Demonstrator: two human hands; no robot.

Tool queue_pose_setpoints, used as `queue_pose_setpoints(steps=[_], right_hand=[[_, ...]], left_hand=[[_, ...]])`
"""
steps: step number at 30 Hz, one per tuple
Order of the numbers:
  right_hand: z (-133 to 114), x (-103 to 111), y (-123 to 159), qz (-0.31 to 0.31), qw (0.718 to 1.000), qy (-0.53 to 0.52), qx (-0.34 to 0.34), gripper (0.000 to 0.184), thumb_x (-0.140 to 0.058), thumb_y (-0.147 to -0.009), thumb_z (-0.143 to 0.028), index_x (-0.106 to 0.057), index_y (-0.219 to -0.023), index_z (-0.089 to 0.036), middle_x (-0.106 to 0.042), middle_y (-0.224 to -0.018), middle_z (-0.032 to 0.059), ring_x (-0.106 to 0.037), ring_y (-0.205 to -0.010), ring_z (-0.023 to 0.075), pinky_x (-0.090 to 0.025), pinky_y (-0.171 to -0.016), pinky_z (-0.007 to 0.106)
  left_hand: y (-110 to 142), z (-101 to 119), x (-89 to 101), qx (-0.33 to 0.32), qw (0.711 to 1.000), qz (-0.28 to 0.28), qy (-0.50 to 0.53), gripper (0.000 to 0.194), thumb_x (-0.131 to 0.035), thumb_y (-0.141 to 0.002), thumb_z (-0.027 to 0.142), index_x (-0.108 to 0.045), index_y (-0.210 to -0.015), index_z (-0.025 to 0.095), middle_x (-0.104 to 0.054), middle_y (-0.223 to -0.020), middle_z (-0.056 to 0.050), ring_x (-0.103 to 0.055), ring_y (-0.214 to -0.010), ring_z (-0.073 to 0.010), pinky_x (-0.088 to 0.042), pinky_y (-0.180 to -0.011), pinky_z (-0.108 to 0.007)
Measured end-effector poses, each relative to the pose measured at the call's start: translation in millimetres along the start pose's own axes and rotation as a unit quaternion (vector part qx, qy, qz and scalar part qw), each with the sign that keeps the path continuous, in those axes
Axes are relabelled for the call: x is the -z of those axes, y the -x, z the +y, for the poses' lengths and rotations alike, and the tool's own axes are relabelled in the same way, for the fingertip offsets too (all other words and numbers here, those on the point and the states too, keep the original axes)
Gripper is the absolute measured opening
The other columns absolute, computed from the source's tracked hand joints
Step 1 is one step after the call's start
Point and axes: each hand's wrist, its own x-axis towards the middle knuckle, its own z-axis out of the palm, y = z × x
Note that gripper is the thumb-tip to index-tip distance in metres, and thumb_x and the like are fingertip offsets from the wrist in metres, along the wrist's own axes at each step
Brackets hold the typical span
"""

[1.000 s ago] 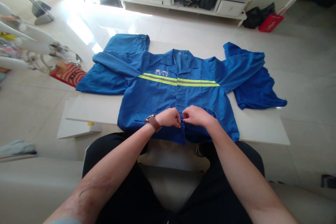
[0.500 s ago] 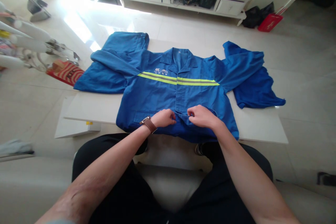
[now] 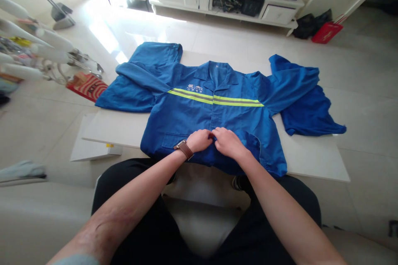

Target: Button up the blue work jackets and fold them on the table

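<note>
A blue work jacket (image 3: 186, 112) lies front side up across a pale board (image 3: 314, 157), its collar pointing away from me and its sleeves spread to both sides. A yellow and grey reflective stripe (image 3: 236, 101) crosses its chest, below white lettering. My left hand (image 3: 199, 140), with a brown-strapped watch (image 3: 185, 149) at the wrist, is closed on the front edge near the middle of the jacket. Right beside it, my right hand (image 3: 228, 143) pinches the other front edge. The fingertips almost meet, and they hide whatever small part lies between them.
A white cabinet (image 3: 192, 0) stands along the far side of the room. On the left are a red striped paper bag (image 3: 87, 86) and white cylinders on a rack (image 3: 52, 51). A red bag (image 3: 327, 32) sits on the floor at the far right.
My right hand has moved left, bringing its front edge of the jacket against my left hand. The view has shifted slightly.
</note>
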Motion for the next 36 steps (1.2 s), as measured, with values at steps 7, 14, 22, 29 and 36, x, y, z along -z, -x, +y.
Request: queue_pose_setpoints(steps=[7,14,22,29,36], right_hand=[[-10.5,-1.6,-2.4,-0.028,0.997,0.050,-0.049,0.025,-0.053,-0.098,-0.029,-0.073,-0.106,-0.017,-0.073,-0.114,0.0149,-0.063,-0.110,0.0290,-0.047,-0.088,0.036],[-22.7,-10.1,1.0,-0.050,0.993,0.081,-0.067,0.033,-0.059,-0.097,-0.041,-0.075,-0.111,-0.016,-0.072,-0.119,0.0162,-0.061,-0.114,0.0297,-0.046,-0.091,0.038],[-22.6,-6.9,-2.4,-0.034,0.993,0.087,-0.069,0.032,-0.045,-0.097,-0.017,-0.072,-0.113,-0.014,-0.071,-0.118,0.0165,-0.061,-0.115,0.0283,-0.041,-0.093,0.038],[-15.4,9.2,-6.3,-0.014,0.990,0.041,-0.134,0.031,-0.041,-0.097,-0.015,-0.070,-0.108,-0.017,-0.076,-0.110,0.0120,-0.070,-0.103,0.0260,-0.040,-0.085,0.034],[-12.8,15.5,-0.8,0.018,0.991,0.034,-0.125,0.031,-0.040,-0.105,-0.032,-0.069,-0.105,-0.019,-0.078,-0.105,0.0114,-0.073,-0.098,0.0265,-0.042,-0.081,0.032]], left_hand=[[7.5,0.5,4.6,0.019,0.999,-0.024,-0.022,0.035,-0.055,-0.092,0.027,-0.078,-0.118,0.029,-0.079,-0.114,-0.008,-0.074,-0.106,-0.0280,-0.055,-0.091,-0.033],[17.9,-8.8,0.2,0.012,0.999,-0.040,-0.003,0.046,-0.055,-0.089,0.023,-0.074,-0.131,0.030,-0.079,-0.111,-0.006,-0.074,-0.105,-0.0251,-0.056,-0.092,-0.030],[10.5,-3.6,6.8,0.009,1.000,-0.014,0.002,0.032,-0.056,-0.088,0.025,-0.077,-0.111,0.030,-0.080,-0.106,-0.004,-0.075,-0.100,-0.0256,-0.056,-0.086,-0.030],[8.8,12.0,6.9,0.054,0.996,0.067,-0.025,0.027,-0.064,-0.086,0.047,-0.070,-0.099,0.024,-0.078,-0.098,-0.008,-0.074,-0.093,-0.0290,-0.054,-0.077,-0.033],[5.4,19.0,-4.6,0.064,0.988,0.138,-0.035,0.022,-0.056,-0.095,0.033,-0.061,-0.114,0.022,-0.071,-0.111,-0.010,-0.073,-0.095,-0.0266,-0.052,-0.081,-0.034]])
